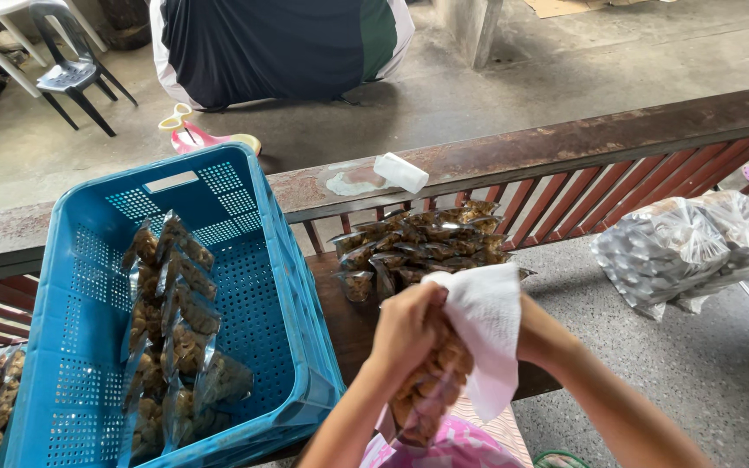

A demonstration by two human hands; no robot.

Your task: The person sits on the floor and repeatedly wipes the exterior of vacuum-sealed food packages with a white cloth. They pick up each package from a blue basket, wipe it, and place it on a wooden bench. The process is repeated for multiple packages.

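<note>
Outdoors on a covered concrete porch, a narrow brown wooden worktop (340, 321) runs along a rust-stained railing (565, 143), with a black plastic chair (75, 74) and a dark covered bulk (279, 43) on the bare floor beyond the rail. Just right of the blue perforated crate (279, 286), the left hand (405, 329) is closed around the top of a clear packet of brown snacks (431, 381), which hangs upright in the air in front of the worktop's near edge. The right hand (526, 334) is mostly hidden behind the white cloth (487, 334) it presses against the packet, so how far it is closed I cannot tell. Held only by its top, the packet could slip and drop to the floor, or a hard rub could crush the snacks. Behind the cloth lies a loose pile of packets (422, 247) that an elbow could scatter; the crate overhangs the worktop and might tip. A silvery bagged bundle (695, 247) sits well right of the crate.
</note>
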